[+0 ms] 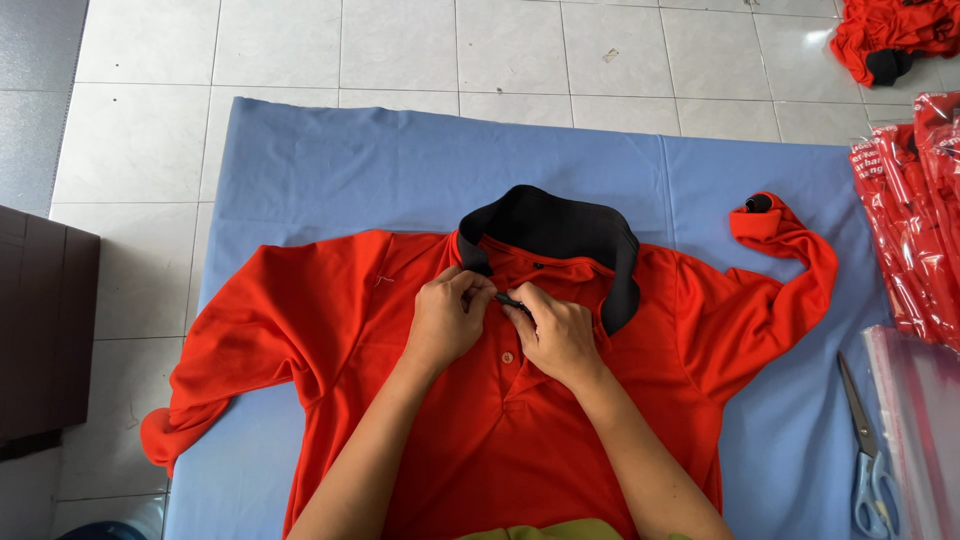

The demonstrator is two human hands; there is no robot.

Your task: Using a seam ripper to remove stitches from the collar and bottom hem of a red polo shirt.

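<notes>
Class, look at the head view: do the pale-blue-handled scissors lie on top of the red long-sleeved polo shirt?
No: the pale-blue-handled scissors lie on the blue cloth sheet, right of the red long-sleeved polo shirt, clear of its sleeve.

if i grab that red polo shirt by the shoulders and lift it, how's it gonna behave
The red polo shirt is probably floppy: its sleeves lie crumpled and bent on the blue cloth. It likely weighs little, being thin knit. The black collar stands up, so it seems somewhat stiffer and may hold shape.

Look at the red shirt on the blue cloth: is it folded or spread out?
Spread out. The shirt lies front up on the cloth, both sleeves out to the sides, collar up.
</notes>
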